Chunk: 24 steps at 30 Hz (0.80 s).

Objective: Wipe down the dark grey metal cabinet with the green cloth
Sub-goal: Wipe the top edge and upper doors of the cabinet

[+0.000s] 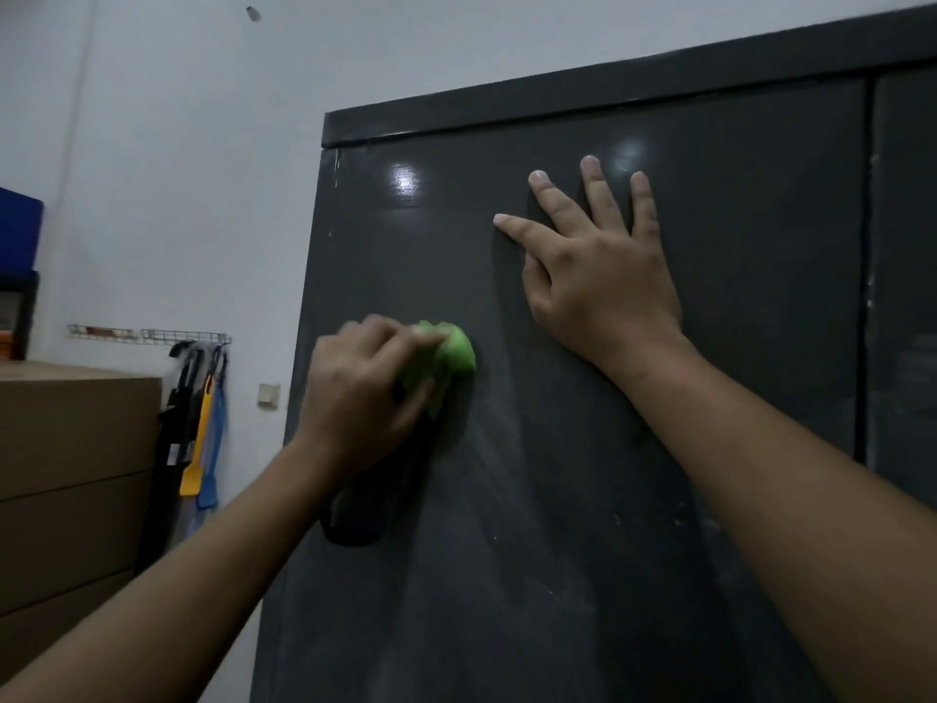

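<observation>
The dark grey metal cabinet (583, 499) fills the right and middle of the head view, its left door facing me. My left hand (355, 393) grips a bunched green cloth (448, 360) and holds it against the door's left part, about mid-height. My right hand (598, 266) lies flat on the same door, higher and to the right, fingers spread and straight. Faint pale smears show on the door below the cloth. A dark shape on the door below my left hand is partly hidden by my wrist.
Stacked brown cardboard boxes (71, 474) stand at the left. Black, yellow and blue tools (203, 433) hang from a wall rack (152, 336) between the boxes and the cabinet. A second cabinet door (907, 296) lies at the far right. A white wall is behind.
</observation>
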Tool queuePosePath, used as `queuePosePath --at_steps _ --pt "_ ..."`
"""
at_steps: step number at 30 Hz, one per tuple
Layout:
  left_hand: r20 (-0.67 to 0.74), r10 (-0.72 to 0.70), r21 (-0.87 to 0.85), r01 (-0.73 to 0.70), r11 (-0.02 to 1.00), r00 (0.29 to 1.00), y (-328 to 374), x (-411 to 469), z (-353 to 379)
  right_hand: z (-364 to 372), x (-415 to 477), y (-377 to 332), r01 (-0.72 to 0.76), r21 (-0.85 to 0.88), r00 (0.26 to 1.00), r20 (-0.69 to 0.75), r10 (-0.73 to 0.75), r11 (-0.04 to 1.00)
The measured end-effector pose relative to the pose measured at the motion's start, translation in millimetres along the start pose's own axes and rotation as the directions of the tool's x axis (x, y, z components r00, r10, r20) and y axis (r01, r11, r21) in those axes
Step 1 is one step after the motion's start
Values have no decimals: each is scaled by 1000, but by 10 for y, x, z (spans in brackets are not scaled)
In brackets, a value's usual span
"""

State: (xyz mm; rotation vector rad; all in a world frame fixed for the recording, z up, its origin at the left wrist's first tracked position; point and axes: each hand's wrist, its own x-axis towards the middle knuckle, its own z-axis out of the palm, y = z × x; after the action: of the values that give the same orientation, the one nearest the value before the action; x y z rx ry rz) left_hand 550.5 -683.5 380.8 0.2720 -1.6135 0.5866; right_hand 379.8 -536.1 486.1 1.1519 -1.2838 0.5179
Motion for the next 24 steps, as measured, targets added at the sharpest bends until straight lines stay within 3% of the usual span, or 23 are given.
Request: queuePosePath --at_steps 3,5,9,18,24 --pt "-108 -399 -170 378 910 911 33 323 15 6 -4 2 6 11 1000 -3 -6 1000" --pt "-156 -457 -178 431 885 875 131 440 94 9 -14 3 7 15 1000 -2 -7 1000" --pt "-179 -369 -103 356 929 912 332 446 189 -7 -4 11 12 83 1000 -10 -11 996" --pt "6 -213 -95 213 972 977 671 272 90 -187 80 67 11 282 991 126 -48 959" --pt "95 132 -146 -117 982 987 1133 -191 148 -527 92 340 70 410 925 315 -214 909"
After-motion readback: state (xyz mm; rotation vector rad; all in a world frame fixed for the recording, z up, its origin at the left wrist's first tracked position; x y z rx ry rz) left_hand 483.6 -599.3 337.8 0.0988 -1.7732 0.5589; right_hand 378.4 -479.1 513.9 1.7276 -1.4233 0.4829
